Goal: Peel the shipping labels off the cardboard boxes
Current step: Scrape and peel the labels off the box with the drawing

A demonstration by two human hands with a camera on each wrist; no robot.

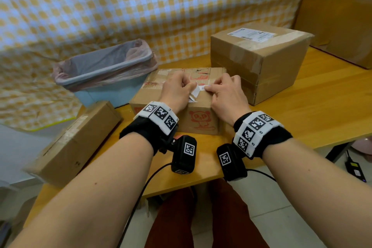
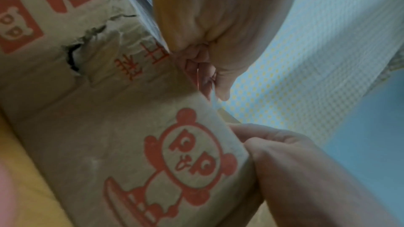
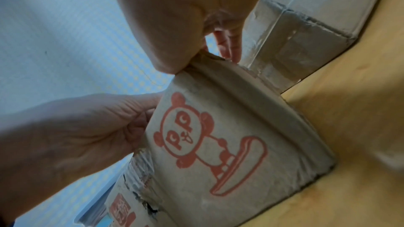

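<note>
On the wooden table [image 1: 302, 94], going left to right: a long closed carton [image 1: 76, 139] is hanging partly over the table's left edge, and a lined bin [image 1: 104, 70] is sitting behind it. At centre, your left hand [image 1: 177, 92] is pinching the lifted white flap of the shipping label [image 1: 196, 90] on the panda-printed box [image 1: 171, 96]. Your right hand [image 1: 227, 94] is curling its fingertips onto the part that is stuck down. Pulling sharply is likely to tear the label, leaving pieces behind. Further right, a larger box [image 1: 259, 60] is carrying an unpeeled label [image 1: 251, 34].
</note>
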